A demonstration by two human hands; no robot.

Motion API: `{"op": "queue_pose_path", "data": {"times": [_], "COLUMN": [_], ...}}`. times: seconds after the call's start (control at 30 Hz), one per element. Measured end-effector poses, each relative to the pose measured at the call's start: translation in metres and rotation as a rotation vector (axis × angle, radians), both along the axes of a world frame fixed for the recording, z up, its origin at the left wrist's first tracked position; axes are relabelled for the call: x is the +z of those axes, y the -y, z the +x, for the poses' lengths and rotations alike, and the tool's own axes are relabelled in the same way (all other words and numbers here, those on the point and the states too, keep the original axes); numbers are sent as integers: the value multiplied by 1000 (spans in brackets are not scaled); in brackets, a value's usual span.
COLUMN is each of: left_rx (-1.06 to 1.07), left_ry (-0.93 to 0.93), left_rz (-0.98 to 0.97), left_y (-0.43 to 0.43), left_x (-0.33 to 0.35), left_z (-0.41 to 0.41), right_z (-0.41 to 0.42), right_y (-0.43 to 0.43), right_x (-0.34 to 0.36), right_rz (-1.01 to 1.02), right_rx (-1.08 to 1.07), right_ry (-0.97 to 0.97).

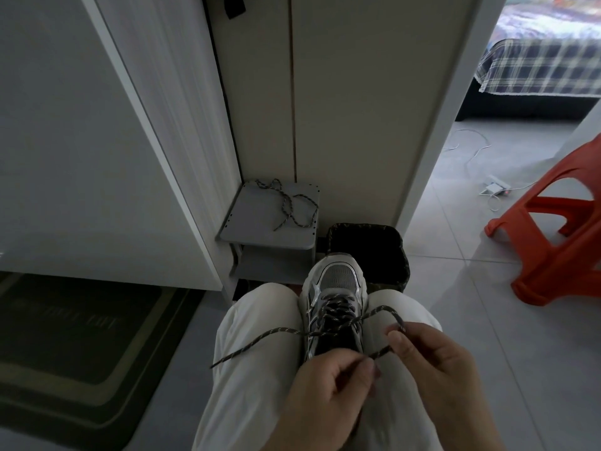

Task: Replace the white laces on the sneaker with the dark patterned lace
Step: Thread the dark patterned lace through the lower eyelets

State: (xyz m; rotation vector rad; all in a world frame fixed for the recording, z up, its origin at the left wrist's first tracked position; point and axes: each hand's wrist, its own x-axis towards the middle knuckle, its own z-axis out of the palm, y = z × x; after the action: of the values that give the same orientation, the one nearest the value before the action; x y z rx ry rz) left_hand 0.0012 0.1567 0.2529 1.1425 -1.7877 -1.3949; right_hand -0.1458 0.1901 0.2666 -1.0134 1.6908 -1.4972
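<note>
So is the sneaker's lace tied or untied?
Untied: lace ends cross at the sneaker, one loose, one pinched by left hand and right hand.

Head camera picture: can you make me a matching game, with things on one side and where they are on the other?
Things:
1 sneaker
2 loose lace
3 orange stool
4 doormat

Places:
A on the grey shelf
B on the floor, far right
C between the knees
D on the floor, far left

Pairs: 1-C, 2-A, 3-B, 4-D

Silver-grey sneaker (338,278), toe pointing away, carries the dark patterned lace (283,330) criss-crossed, ends spread sideways
</note>
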Motion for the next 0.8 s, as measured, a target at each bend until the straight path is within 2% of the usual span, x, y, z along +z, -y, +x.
{"op": "queue_pose_path", "data": {"times": [0.1,0.23,0.3,0.37,0.47,0.53,0.63,0.8], "left_rx": [18,-118,-138,-83,23,38,13,23], "left_ry": [14,148,222,274,394,517,617,636], "left_rz": [-38,-72,-70,-127,-464,-659,-691,-689], "left_y": [3,4,5,7,16,22,25,27], "left_x": [0,7,9,12,6,1,-6,-9], "left_z": [4,9,10,11,11,9,3,-3], "right_z": [1,9,10,6,-4,-5,0,0], "right_y": [0,-5,-6,-6,-1,3,10,12], "right_x": [1,-5,-8,-13,-19,-24,-27,-29], "right_rz": [-1,99,129,148,184,203,225,181], "right_rx": [29,212,233,141,-28,-42,-4,105], "right_ry": [72,120,54,-46,-250,-381,-546,-672]}}
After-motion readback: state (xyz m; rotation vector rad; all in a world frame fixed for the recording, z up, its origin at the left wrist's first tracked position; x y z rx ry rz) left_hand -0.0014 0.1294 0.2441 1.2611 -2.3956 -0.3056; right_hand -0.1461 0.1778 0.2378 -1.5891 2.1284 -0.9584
